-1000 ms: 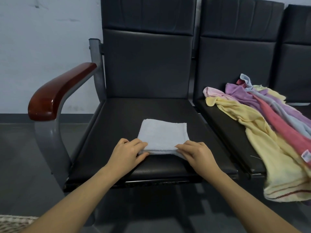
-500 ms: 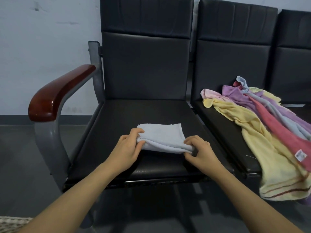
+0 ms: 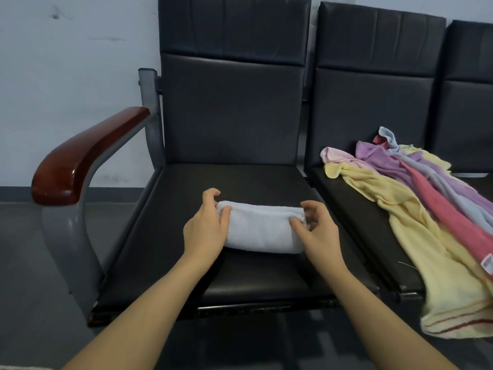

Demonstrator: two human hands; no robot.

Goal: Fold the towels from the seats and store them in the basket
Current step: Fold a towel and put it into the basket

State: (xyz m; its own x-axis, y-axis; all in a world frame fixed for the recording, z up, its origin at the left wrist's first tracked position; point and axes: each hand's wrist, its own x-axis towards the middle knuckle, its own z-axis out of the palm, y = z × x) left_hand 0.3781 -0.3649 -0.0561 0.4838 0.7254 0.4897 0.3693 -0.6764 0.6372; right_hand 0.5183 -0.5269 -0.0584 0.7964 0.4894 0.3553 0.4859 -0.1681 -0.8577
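A white towel [image 3: 260,231], folded into a narrow thick strip, lies across the middle of the left black seat [image 3: 234,180]. My left hand [image 3: 206,227] grips its left end, thumb on top and fingers curled over the far edge. My right hand [image 3: 316,231] pinches its right end between thumb and fingers. A heap of unfolded towels [image 3: 416,198] in yellow, pink, purple, red and light blue lies on the neighbouring seat [image 3: 344,206], and a yellow one hangs over the front edge. The basket is not clearly in view.
A red-brown wooden armrest [image 3: 82,158] on a grey metal frame stands left of the seat. A third black seat [image 3: 469,102] is at the far right. Grey floor [image 3: 34,263] lies left of and below the seats, with a white wall behind.
Both hands lifted the near edge of the white towel and carried it away from me over the far half. The towel is now a narrower, thicker strip.
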